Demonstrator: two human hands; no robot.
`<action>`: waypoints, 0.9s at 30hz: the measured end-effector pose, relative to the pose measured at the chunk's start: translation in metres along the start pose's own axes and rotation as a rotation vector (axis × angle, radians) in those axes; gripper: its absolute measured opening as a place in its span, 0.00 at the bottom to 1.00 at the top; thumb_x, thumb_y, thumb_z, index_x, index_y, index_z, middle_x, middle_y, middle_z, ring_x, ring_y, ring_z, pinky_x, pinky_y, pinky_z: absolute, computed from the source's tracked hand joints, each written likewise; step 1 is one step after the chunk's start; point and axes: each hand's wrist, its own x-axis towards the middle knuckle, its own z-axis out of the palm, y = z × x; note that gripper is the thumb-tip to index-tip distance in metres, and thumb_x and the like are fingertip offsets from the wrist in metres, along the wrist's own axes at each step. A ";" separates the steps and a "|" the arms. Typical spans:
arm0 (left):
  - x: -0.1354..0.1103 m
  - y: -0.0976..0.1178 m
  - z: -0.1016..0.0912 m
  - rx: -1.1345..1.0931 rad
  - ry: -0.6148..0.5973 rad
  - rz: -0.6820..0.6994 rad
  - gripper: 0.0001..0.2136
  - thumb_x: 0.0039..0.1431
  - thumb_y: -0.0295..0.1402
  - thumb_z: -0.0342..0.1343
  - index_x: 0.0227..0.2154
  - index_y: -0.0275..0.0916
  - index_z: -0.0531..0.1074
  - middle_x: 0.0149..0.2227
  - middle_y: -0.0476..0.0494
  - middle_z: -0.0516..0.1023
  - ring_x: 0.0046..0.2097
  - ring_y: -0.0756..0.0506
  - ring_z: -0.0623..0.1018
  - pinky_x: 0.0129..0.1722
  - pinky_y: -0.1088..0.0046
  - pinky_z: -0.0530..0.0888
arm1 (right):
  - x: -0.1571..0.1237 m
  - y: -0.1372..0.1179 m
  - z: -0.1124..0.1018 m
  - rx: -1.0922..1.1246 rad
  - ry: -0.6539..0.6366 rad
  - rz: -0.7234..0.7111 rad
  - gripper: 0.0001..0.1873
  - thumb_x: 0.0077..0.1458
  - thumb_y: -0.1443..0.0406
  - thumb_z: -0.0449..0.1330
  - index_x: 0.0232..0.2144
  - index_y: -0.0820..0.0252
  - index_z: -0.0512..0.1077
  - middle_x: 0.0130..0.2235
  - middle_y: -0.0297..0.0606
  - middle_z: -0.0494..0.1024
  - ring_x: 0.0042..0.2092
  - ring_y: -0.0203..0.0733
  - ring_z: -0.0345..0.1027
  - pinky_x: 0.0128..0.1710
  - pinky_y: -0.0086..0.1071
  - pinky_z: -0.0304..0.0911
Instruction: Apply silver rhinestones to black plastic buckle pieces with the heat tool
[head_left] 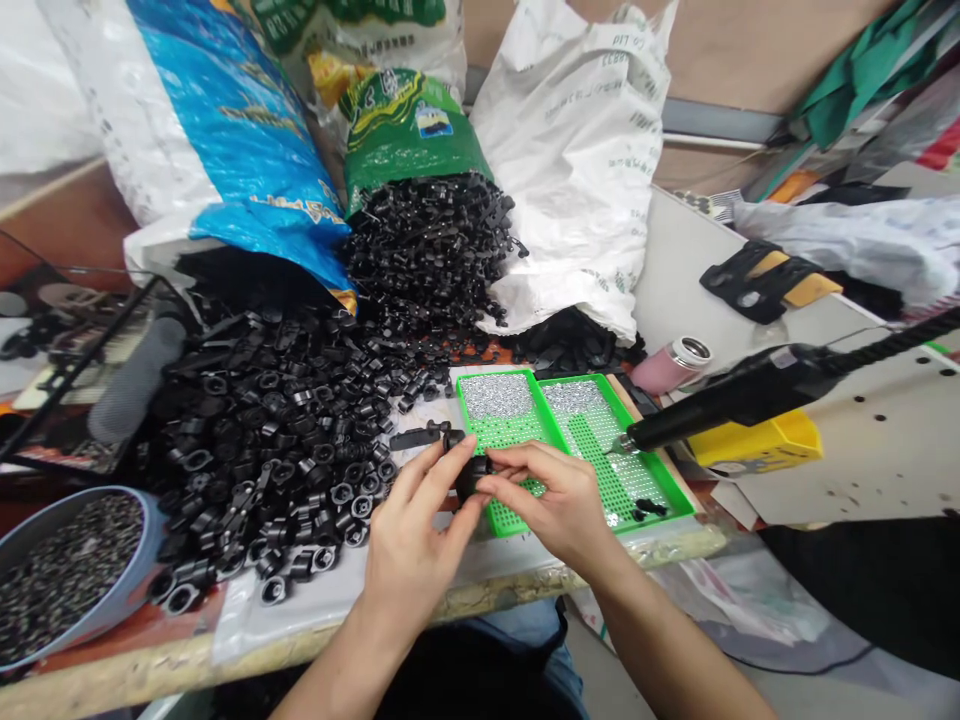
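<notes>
Between my two hands, just above the front of the bench, is a black plastic part [466,478] with a rounded body. My left hand [416,530] grips it from the left with fingers and thumb. From the right, my right hand [555,495] pinches its end between thumb and fingertips; fine details there are hidden. Behind my hands lie two green perforated trays [551,420] with small shiny metal pieces at their far ends. A black power screwdriver [735,400] points its bit over the right tray. Small black pieces [651,508] lie in that tray's near corner.
A large heap of black plastic parts [277,430] covers the left of the bench. A blue tub [154,540] of small pieces stands front left. Sacks [420,140] spill black parts at the back. A pink flask [670,364] and a yellow bin [757,445] are at right.
</notes>
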 end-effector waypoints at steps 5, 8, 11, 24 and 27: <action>0.003 -0.007 0.016 -0.063 -0.026 0.013 0.14 0.63 0.29 0.62 0.50 0.49 0.81 0.52 0.42 0.78 0.38 0.48 0.84 0.38 0.74 0.84 | -0.009 0.004 -0.012 -0.317 0.067 -0.182 0.08 0.58 0.57 0.70 0.37 0.52 0.80 0.31 0.37 0.81 0.33 0.43 0.75 0.36 0.38 0.74; 0.007 -0.004 0.035 -0.271 -0.128 -0.091 0.10 0.60 0.32 0.65 0.45 0.46 0.83 0.49 0.43 0.79 0.30 0.52 0.80 0.29 0.77 0.82 | -0.003 0.018 -0.043 -0.420 0.472 -0.211 0.13 0.55 0.58 0.72 0.43 0.48 0.79 0.37 0.40 0.80 0.44 0.52 0.76 0.49 0.48 0.73; 0.008 0.006 0.059 -0.459 -0.270 -0.241 0.09 0.57 0.35 0.67 0.42 0.43 0.83 0.45 0.42 0.80 0.29 0.51 0.77 0.26 0.77 0.80 | 0.014 0.042 -0.080 -0.234 0.762 0.010 0.23 0.58 0.58 0.68 0.54 0.53 0.73 0.45 0.45 0.78 0.52 0.54 0.74 0.52 0.50 0.73; 0.003 0.006 0.100 -0.503 -0.580 -0.461 0.11 0.59 0.39 0.64 0.44 0.44 0.79 0.45 0.42 0.80 0.36 0.46 0.78 0.24 0.78 0.70 | 0.007 0.122 -0.082 0.283 0.722 0.361 0.22 0.49 0.55 0.72 0.40 0.60 0.71 0.20 0.24 0.72 0.20 0.36 0.69 0.27 0.34 0.71; 0.003 0.008 0.099 -0.474 -0.593 -0.456 0.11 0.59 0.39 0.64 0.44 0.44 0.80 0.46 0.42 0.79 0.36 0.45 0.78 0.24 0.77 0.70 | 0.008 0.123 -0.080 0.291 0.741 0.356 0.22 0.48 0.54 0.73 0.37 0.60 0.71 0.20 0.25 0.72 0.19 0.35 0.68 0.25 0.33 0.70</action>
